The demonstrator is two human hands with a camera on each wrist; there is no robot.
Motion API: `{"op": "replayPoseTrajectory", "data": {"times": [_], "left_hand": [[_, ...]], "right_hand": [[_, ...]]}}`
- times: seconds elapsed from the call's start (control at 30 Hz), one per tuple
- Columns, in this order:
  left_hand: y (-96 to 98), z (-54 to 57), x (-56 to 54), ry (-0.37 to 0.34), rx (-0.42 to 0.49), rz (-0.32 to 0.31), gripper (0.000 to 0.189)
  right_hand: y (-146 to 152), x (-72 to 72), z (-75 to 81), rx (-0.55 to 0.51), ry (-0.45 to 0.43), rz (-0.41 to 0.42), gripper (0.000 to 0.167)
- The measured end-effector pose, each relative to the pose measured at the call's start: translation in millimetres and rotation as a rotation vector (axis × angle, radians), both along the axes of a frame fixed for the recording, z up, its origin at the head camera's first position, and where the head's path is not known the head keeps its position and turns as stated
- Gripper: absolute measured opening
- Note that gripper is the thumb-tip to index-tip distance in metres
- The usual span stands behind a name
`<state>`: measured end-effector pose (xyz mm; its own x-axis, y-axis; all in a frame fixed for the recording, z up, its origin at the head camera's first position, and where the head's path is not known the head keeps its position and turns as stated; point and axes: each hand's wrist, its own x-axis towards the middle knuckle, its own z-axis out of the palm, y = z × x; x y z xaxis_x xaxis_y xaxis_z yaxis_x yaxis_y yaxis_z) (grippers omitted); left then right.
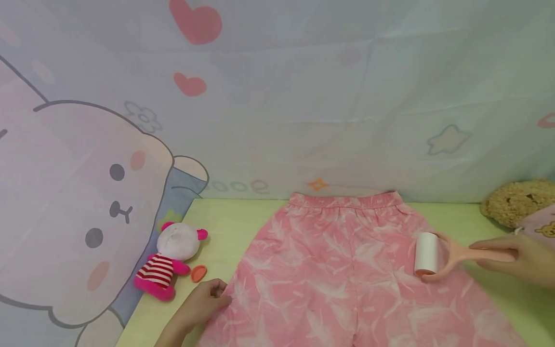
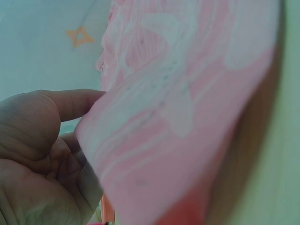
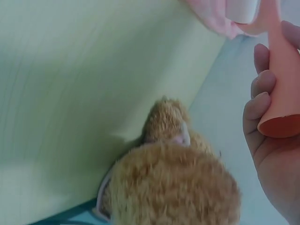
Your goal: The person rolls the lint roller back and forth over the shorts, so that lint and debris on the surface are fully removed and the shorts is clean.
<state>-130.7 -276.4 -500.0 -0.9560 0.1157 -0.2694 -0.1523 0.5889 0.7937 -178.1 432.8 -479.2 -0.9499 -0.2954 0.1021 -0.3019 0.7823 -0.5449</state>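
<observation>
Here, gripping a lint roller point(image 1: 456, 254) over a pink garment point(image 1: 336, 270)

Held sideways in the right hand point(image 1: 531, 259), with its handle point(image 1: 470, 253) inside curled fingers point(image 3: 263, 84) and its white cylinder point(image 1: 426, 254) beyond them. Pinching the garment's left edge with the left hand point(image 1: 201, 304), near a plush toy point(image 1: 162, 268).

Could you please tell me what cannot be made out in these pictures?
Head view: the lower end of the pink garment, cut off by the bottom edge.
Head view: what the small orange piece is, too small to tell.
Head view: the rest of the brown plush toy, cut off by the right edge.
Left wrist view: part of the left hand, hidden behind the pink garment.
Right wrist view: the roller's upper part, cut off by the top edge.
</observation>
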Motion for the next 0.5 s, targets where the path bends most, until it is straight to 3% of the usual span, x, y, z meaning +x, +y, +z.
{"op": "replayPoseTrajectory", "data": {"times": [0.2, 0.33, 0.43, 0.5], "left_hand": [[0.2, 1.6, 0.7, -0.007, -0.005, -0.004, 0.013], [0.4, 2.1, 0.8, -0.003, -0.002, -0.01, 0.013], [0.9, 2.9, 0.7, 0.007, 0.004, -0.016, 0.013], [1.3, 3.3, 0.6, 0.009, 0.004, -0.014, 0.013]], "right_hand": [[5.9, 9.2, 1.3, 0.12, 0.131, -0.095, 0.037], [9.6, 14.9, -0.4, 0.033, 0.185, -0.093, 0.024], [9.1, 17.4, -0.1, -0.057, 0.182, -0.075, 0.03], [7.3, 18.0, 1.6, -0.026, 0.181, -0.083, 0.029]]}}
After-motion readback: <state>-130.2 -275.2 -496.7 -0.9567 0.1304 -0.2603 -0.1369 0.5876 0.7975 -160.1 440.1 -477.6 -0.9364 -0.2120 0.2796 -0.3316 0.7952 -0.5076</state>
